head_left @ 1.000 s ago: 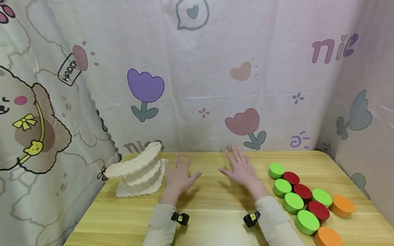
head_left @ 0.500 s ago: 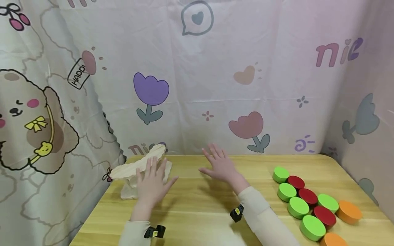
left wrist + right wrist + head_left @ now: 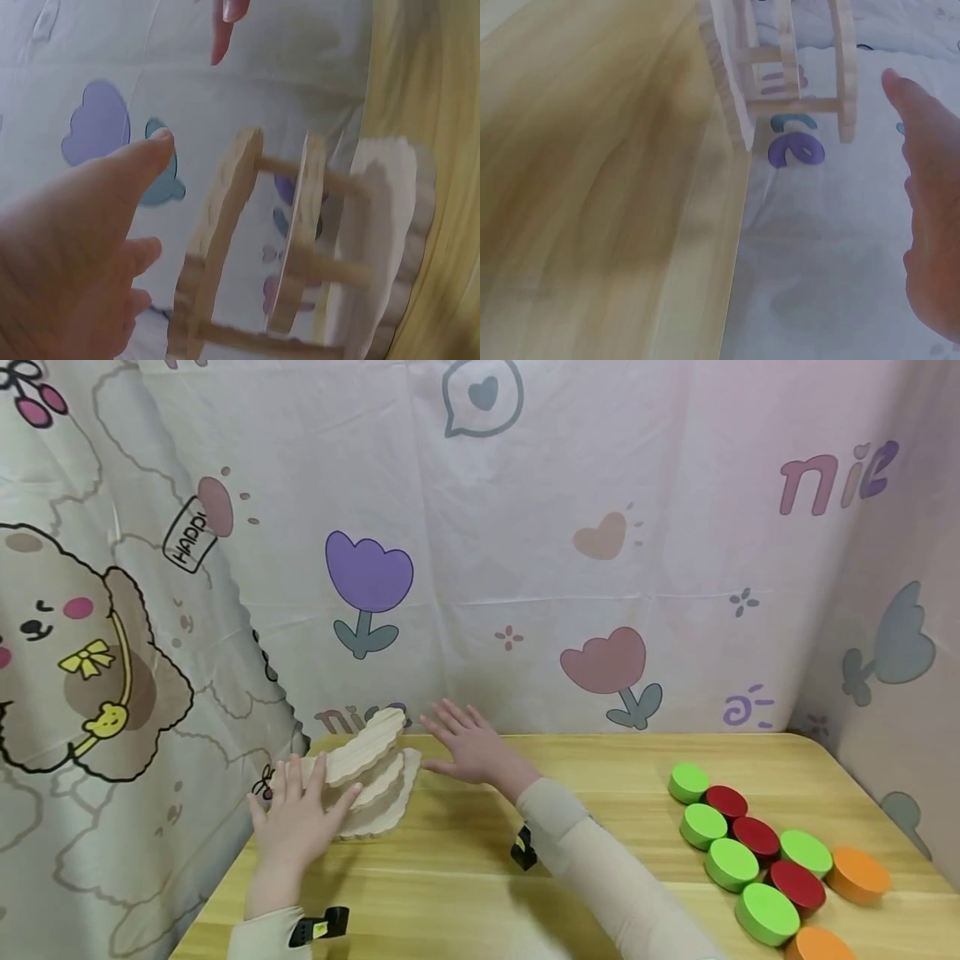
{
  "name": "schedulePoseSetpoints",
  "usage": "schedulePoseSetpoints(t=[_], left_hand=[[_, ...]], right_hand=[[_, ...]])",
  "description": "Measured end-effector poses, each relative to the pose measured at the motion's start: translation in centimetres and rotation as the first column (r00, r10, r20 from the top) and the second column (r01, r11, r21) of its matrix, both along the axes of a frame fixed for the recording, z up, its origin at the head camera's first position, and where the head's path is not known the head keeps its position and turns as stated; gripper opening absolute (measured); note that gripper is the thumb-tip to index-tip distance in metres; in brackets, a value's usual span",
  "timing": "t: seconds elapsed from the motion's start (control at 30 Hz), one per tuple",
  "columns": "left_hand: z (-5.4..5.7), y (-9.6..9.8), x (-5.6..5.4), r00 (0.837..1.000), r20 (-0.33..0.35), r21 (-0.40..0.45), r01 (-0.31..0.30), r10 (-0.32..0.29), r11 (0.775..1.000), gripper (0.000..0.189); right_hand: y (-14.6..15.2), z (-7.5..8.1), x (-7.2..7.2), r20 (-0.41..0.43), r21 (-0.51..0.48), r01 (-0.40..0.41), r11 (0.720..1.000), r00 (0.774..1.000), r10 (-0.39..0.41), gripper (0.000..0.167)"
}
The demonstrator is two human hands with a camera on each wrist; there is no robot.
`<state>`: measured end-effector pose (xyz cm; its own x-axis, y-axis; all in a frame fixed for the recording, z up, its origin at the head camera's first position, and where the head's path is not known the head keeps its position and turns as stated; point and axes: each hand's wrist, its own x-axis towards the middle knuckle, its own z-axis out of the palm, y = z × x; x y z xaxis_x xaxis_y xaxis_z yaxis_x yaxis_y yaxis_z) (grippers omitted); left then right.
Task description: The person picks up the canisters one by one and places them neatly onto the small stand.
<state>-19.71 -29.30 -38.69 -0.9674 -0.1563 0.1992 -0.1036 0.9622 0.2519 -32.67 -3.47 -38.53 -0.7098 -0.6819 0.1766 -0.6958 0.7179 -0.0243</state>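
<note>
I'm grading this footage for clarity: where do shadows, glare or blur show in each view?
Head: crisp, soft shadows on the table near the left hand and right hand, a pale sheen nearer the camera; left wrist: dim, hazy, the wooden stand soft-edged; right wrist: grain blurred, dark shadow patches over the table.

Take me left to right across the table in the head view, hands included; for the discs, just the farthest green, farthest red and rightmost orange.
Left hand → wooden stand → right hand → farthest green disc → farthest red disc → rightmost orange disc.

Wooden stand (image 3: pixel 377 779) partly hidden behind left hand (image 3: pixel 296 820).
</note>
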Motion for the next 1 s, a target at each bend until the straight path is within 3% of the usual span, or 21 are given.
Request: schedulePoseSetpoints(t=[0.27,0.6,1.0], left_hand=[[0.2,-1.9,0.3,0.997,0.078,0.036,-0.017,0.014,0.999,0.093],[-0.7,-2.5,0.1,0.989,0.15,0.043,-0.005,-0.001,0.999,0.097],[-1.1,-2.9,-0.1,0.995,0.085,0.073,0.037,-0.044,0.997,0.097]], right_hand=[[-3.5,0.9,-0.7,0.042,-0.062,-0.022,0.998,0.999,0.025,0.072],[-6.1,0.4,-0.4,0.055,-0.035,-0.021,0.999,0.998,0.023,0.069],[-7.1,-0.1,-0.4,0.112,0.026,0.04,0.999,0.993,-0.042,0.069]])
